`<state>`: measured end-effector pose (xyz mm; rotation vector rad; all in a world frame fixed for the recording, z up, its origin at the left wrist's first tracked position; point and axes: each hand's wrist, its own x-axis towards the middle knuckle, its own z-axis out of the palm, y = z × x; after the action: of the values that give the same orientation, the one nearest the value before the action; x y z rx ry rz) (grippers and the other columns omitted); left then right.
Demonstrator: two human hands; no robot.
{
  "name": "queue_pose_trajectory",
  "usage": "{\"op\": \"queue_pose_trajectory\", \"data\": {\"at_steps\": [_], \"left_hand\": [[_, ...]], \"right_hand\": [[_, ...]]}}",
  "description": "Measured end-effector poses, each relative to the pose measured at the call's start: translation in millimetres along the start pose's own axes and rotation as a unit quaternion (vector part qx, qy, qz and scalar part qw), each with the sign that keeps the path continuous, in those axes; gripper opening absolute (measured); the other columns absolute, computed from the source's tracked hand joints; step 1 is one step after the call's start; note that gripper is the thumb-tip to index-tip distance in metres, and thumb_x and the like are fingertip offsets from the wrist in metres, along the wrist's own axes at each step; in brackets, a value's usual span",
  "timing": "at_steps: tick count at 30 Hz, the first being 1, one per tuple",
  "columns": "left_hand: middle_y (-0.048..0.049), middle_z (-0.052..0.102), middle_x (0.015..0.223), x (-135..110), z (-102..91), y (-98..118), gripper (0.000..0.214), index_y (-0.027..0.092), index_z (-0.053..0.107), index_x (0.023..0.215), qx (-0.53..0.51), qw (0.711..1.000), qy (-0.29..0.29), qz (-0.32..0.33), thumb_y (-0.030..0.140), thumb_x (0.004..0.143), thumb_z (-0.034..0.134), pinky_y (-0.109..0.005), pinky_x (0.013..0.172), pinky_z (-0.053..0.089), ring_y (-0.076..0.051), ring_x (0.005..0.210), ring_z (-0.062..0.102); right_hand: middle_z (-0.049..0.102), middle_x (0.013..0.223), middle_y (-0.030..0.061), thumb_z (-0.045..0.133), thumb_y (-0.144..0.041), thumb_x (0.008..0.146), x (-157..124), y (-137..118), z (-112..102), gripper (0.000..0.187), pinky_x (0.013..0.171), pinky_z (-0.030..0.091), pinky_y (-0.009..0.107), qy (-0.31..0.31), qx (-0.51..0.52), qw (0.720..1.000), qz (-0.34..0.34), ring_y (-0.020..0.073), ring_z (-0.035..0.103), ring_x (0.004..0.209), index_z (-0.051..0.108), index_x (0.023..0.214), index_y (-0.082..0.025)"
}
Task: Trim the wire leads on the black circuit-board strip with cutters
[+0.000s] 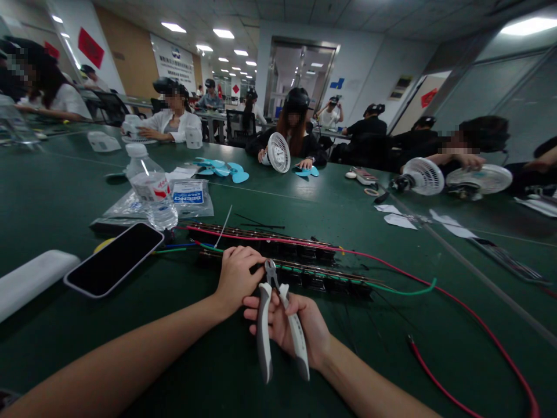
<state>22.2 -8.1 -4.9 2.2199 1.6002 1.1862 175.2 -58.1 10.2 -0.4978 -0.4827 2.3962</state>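
Observation:
A pair of cutting pliers (299, 342) with white and grey handles lies in my right hand (311, 325), the handles spread apart. Its metal jaws point away from me, against the nearer of two long black strips (304, 283) with metal rods and wires along them. My left hand (238, 276) rests over that strip just left of the jaws, its fingers curled in. A small dark piece shows by its fingertips, but what it grips is hidden. Along the near strip runs a green wire (404, 292); a red wire (374, 256) crosses the far strip (296, 245). A thin white tie (224, 226) sticks up beside them.
To the left are a phone (115, 260), a white case (37, 281), a water bottle (150, 188) and a plastic bag (195, 200). Red cable (491, 331) loops at right. Across the table, people handle white fan guards (278, 152) near blue fan blades (221, 168).

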Motion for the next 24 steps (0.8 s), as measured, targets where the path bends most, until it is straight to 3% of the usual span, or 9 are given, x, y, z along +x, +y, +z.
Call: {"op": "queue_pose_trajectory", "data": {"at_steps": [24], "left_hand": [[0.0029, 0.065, 0.084, 0.2, -0.1, 0.8, 0.008, 0.025, 0.067, 0.078, -0.002, 1.0, 0.004, 0.003, 0.019, 0.076, 0.062, -0.039, 0.087, 0.028, -0.017, 0.083, 0.055]], "right_hand": [[0.06, 0.097, 0.0129, 0.041, -0.014, 0.06, 0.8, -1.3, -5.2, 0.015, 0.089, 0.036, 0.045, -0.002, 0.009, 1.0, -0.001, 0.0252, 0.058, 0.092, 0.048, 0.073, -0.014]]}}
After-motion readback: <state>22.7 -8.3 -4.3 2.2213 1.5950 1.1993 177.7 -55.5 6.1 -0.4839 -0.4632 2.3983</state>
